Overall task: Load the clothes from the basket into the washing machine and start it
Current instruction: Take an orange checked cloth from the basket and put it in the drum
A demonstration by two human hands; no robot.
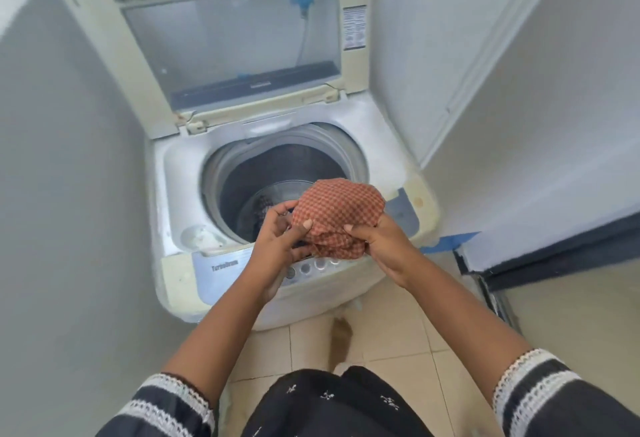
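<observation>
A white top-loading washing machine [180,173] stands in front of me with its lid [228,38] raised. Its round drum [277,173] is open, and a dark garment [261,206] lies at the bottom. I hold a bundled orange checked cloth [339,211] over the drum's front rim, above the control panel [311,268]. My left hand [277,239] grips the bundle's left side together with some dark fabric. My right hand [377,242] grips its right side. The basket is not in view.
A grey wall runs close along the left. At the right a white door [540,117] with a dark lower edge stands near the machine. Blue tape [450,240] sticks to the machine's right side. Beige floor tiles [391,336] lie between me and the machine.
</observation>
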